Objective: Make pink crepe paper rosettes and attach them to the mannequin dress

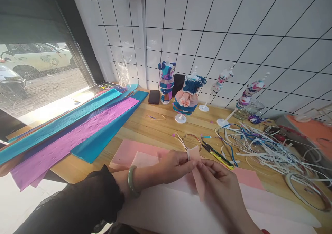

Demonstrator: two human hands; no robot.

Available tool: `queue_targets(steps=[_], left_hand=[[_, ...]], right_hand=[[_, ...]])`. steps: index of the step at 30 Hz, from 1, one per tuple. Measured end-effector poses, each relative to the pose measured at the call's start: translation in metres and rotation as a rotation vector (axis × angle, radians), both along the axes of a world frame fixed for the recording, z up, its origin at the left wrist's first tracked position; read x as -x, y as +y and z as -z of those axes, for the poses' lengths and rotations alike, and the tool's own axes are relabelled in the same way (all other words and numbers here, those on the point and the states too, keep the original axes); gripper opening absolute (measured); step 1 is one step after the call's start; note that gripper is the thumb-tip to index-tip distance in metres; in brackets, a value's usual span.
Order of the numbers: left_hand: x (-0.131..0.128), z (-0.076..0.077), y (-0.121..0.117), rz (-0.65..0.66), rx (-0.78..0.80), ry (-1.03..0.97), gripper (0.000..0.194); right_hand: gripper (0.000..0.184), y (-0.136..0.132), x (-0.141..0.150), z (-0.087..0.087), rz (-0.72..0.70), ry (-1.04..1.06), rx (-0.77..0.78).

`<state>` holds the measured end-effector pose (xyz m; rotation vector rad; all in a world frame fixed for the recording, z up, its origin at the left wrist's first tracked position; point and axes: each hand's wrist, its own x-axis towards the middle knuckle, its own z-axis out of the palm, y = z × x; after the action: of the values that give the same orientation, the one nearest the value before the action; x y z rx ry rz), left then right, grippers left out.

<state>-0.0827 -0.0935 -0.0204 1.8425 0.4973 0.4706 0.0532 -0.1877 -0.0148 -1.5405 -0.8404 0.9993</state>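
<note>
A narrow strip of pale peach crepe paper [199, 183] is pinched between my two hands, its lower end hanging down. My left hand [178, 164], with a green bangle at the wrist, grips the strip near its top from the left. From the right, my right hand [220, 178] holds its edge between thumb and fingers. The fingertips of both hands almost meet. Beneath them lie pink crepe paper sheets [127, 154] and a large pale sheet [155, 209]. Just beyond the hands is a yellow and black utility knife [220, 158], near a ring of thin wire [192, 140].
Several small dress-form stands, one in a navy and peach paper dress [185, 97], line the wall. Teal and purple crepe paper [103, 119] lies at the left beside a black phone [154, 97]. Tangled white and blue strips [264, 147] and a glass jar [249, 109] occupy the right.
</note>
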Motion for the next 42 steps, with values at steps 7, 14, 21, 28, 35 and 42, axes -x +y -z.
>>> queue_targets(steps=[7,14,21,28,35,42], left_hand=[[-0.004,0.005,-0.001,-0.118,0.003,0.070,0.037],[-0.005,0.004,0.001,-0.136,0.092,0.027,0.038],[-0.005,0.005,0.002,0.045,0.345,-0.025,0.040],[-0.007,0.005,0.001,0.142,0.475,0.102,0.048],[-0.007,0.008,0.003,0.225,0.576,0.109,0.047],[-0.007,0.011,0.002,0.219,0.537,0.107,0.040]], right_hand=[[0.025,0.000,0.001,0.005,-0.007,0.006,-0.007],[0.033,0.006,-0.005,0.010,0.072,-0.017,-0.064],[0.037,0.006,-0.009,0.008,-0.139,0.034,-0.023],[0.025,0.006,-0.007,0.006,-0.142,0.018,-0.038],[0.027,0.006,-0.006,0.004,-0.080,0.041,-0.033],[0.029,0.006,-0.003,0.003,-0.083,0.029,-0.023]])
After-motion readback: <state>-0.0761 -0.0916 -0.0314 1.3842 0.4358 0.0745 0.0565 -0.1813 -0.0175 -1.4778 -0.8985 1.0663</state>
